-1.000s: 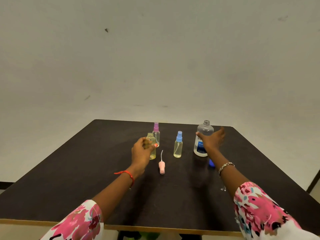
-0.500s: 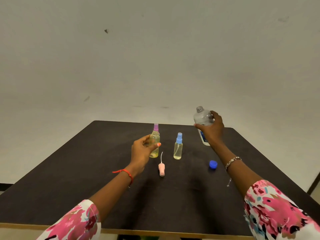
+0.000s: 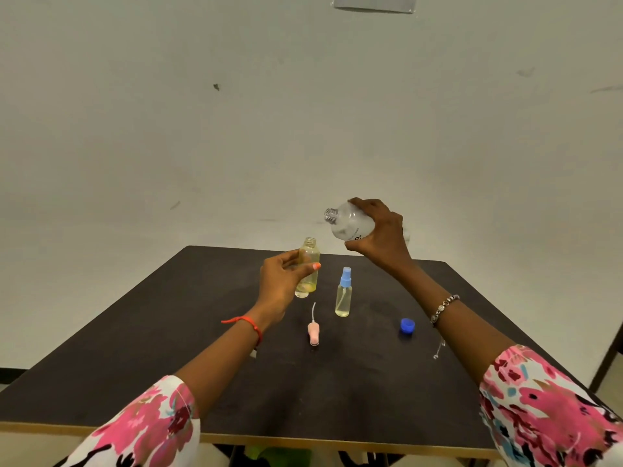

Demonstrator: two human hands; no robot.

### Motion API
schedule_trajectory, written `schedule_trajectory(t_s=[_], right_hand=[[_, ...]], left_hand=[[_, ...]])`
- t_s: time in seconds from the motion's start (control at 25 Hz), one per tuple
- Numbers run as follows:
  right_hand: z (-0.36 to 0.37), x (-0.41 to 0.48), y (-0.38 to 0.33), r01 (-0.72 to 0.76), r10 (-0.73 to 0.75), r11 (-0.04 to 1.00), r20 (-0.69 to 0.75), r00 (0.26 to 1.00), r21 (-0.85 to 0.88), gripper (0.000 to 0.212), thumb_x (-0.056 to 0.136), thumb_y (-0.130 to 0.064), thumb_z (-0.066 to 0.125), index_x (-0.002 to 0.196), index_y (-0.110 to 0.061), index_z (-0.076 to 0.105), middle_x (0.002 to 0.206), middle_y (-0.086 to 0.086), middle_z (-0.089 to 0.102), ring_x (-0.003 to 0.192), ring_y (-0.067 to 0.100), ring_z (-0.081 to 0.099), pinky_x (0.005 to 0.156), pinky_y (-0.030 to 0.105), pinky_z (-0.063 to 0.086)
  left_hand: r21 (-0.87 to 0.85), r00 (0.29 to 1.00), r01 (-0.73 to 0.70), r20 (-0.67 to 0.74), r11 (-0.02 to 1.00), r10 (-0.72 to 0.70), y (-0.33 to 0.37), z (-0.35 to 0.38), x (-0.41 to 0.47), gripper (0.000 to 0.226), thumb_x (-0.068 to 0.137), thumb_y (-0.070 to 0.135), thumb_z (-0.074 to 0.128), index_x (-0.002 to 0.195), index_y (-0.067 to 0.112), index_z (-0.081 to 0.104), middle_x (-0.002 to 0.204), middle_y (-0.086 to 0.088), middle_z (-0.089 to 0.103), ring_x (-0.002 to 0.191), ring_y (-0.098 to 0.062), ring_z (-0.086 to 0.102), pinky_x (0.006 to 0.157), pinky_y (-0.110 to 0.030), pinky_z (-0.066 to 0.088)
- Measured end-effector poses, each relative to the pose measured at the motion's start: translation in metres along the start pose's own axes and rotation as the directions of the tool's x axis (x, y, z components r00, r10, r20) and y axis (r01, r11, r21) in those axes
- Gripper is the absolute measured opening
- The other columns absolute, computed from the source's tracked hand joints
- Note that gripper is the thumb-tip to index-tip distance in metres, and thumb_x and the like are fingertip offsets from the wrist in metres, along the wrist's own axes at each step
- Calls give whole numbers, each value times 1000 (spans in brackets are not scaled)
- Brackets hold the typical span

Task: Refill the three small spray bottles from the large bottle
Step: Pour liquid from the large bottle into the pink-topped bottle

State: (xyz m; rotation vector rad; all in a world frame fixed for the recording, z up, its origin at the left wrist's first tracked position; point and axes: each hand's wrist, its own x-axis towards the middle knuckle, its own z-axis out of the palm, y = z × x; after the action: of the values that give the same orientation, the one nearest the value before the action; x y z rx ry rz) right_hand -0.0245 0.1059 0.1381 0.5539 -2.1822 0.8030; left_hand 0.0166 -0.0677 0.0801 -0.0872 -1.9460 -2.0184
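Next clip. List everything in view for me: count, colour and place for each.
large bottle: 1, clear, uncapped, tilted, in the air above the table
open bottle: 1, small, yellowish, no sprayer, held upright
spray bottle: 1, blue top, upright mid-table
hidden bottle: 1, only a clear base shows, behind the open bottle
sprayer: 1, pink, with tube, lying on table
cap: 1, blue, on table, right
table: 1, dark
paper: 1, pale, on wall, top edge
left hand: grips open bottle
right hand: grips large bottle
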Motion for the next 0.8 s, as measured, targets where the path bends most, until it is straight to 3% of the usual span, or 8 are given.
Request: schedule_trajectory(t_s=[0.32, 0.8], right_hand=[[-9, -3, -11, 86, -77, 989, 75, 994, -122, 73, 50, -28, 64, 122, -20, 54, 118, 5, 57, 106, 24, 53, 92, 35, 26], [-16, -2, -8, 147, -135, 971, 75, 988, -189, 72, 50, -29, 64, 121, -19, 55, 119, 5, 58, 107, 26, 54, 92, 33, 24]], left_hand=[[27, 999, 3, 36, 1000, -4, 13, 2, -2, 58, 71, 15, 76, 124, 4, 55, 123, -13, 62, 111, -24, 60, 97, -46, 49], [57, 998, -2, 59, 998, -2, 20, 7, -9, 56, 74, 13, 73, 126, 4, 54, 126, -13, 60, 115, -27, 57, 99, -45, 48]])
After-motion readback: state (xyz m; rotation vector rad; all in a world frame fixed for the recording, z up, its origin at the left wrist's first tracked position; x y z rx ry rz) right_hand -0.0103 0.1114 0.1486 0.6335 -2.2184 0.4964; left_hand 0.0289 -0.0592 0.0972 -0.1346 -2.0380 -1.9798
